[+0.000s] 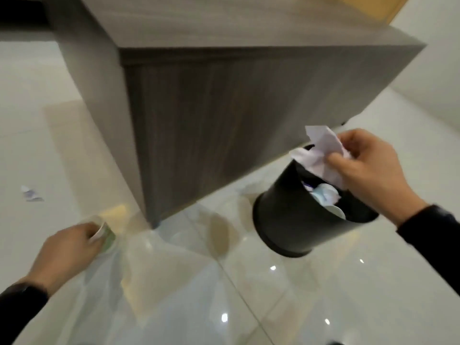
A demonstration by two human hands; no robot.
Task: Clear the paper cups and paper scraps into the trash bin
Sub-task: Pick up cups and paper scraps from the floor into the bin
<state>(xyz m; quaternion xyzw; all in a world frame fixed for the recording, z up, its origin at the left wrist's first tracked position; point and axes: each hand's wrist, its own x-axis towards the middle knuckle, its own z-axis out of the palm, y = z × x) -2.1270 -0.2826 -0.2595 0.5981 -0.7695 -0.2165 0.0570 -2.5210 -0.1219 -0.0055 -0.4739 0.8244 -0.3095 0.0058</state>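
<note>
Right hand: fingers pinch crumpled paper just above trash bin mouth. Left hand grips paper cup, low over floor. Loose scrap on floor, far left.

You had bright, even light. Small white glints glared on the glossy floor (straight edges bowed toward the corners), and motion blur smeared everything — your left hand most.

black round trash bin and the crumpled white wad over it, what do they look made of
Black round trash bin: probably plastic, matte; smooth, even, seamless wall with a moulded base ring. Crumpled white wad, pinched by the right hand: thin paper; sharp creases and folded edges hold their shape.
</note>
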